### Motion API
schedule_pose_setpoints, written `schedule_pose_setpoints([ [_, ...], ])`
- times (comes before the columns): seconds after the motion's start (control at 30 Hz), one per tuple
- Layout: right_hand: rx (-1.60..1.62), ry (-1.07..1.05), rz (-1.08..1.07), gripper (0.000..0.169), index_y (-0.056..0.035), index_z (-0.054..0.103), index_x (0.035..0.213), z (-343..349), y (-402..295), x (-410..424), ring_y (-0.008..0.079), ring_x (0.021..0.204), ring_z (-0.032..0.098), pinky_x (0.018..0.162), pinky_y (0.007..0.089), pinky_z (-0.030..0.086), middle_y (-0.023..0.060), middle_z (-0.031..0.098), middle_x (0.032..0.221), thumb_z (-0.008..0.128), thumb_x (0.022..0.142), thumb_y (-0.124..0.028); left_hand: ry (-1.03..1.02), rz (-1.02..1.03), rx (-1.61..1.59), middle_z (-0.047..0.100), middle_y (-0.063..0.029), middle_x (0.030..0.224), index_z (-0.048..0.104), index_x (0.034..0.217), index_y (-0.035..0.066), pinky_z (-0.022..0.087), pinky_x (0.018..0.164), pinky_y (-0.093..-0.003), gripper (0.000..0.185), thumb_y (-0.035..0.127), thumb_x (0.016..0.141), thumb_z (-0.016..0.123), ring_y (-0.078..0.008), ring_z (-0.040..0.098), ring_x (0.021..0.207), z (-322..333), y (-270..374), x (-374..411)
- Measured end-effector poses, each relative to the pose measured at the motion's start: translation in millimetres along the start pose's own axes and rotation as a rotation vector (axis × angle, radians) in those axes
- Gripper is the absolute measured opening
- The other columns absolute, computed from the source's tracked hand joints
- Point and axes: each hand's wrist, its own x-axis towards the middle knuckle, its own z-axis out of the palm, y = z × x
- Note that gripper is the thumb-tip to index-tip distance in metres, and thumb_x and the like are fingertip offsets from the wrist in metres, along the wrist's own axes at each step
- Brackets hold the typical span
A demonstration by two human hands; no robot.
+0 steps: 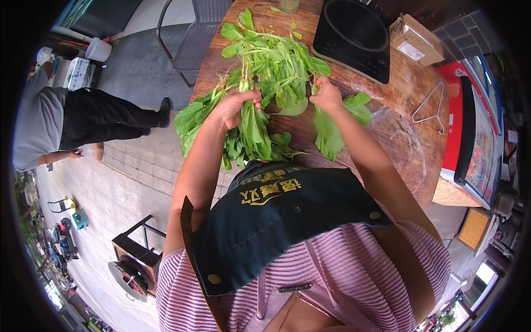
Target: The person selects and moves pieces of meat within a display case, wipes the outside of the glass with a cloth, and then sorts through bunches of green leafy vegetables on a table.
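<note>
My left hand (232, 107) is closed around a bunch of leafy greens (255, 130), with pale stems and thin roots pointing away from me and leaves hanging towards me. More leafy greens lie beneath and beside that hand at the table's left edge. To its right, my right hand (327, 97) pinches a smaller bunch of greens (327, 135) near the root end, its leaves spreading below the wrist. Beyond both hands a loose heap of greens (280, 62) covers part of the wooden table (373, 149). The fingertips of my right hand are partly hidden.
A black induction cooker (352, 39) and a cardboard box (417, 39) stand on the far side. Clear plastic film (408, 137) and a white hanger (431, 108) lie to the right. A woven chair (195, 50) is beyond the table's left edge; farther left stands another person (99, 118).
</note>
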Motion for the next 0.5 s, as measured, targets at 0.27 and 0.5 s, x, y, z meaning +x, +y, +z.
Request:
schedule_pose_setpoints([
  [0.27,1.039,-0.32,-0.184,0.049,-0.0017,0.042,0.119,-37,-55,-29,0.0124,0.072,0.059,0.06,0.0241,0.048,0.0065,0.059,0.081,0.067,0.076,-0.005,0.002,0.064,0.175,0.061,-0.0085,0.101,0.057,0.108,0.004,0.047,0.077,-0.0335,0.026,0.014,0.083,0.06,-0.019,0.058,0.093,44,-5,22],
  [0.5,1.013,-0.414,-0.235,0.034,0.0003,0.049,0.107,-30,-81,-28,0.0135,0.066,0.061,0.057,0.0223,0.049,0.0078,0.061,0.079,0.066,0.079,-0.006,0.048,0.071,0.271,0.062,-0.0036,0.091,0.058,0.104,0.006,0.049,0.066,-0.0262,0.028,0.017,0.08,0.067,-0.0135,0.06,0.079,27,-2,25],
])
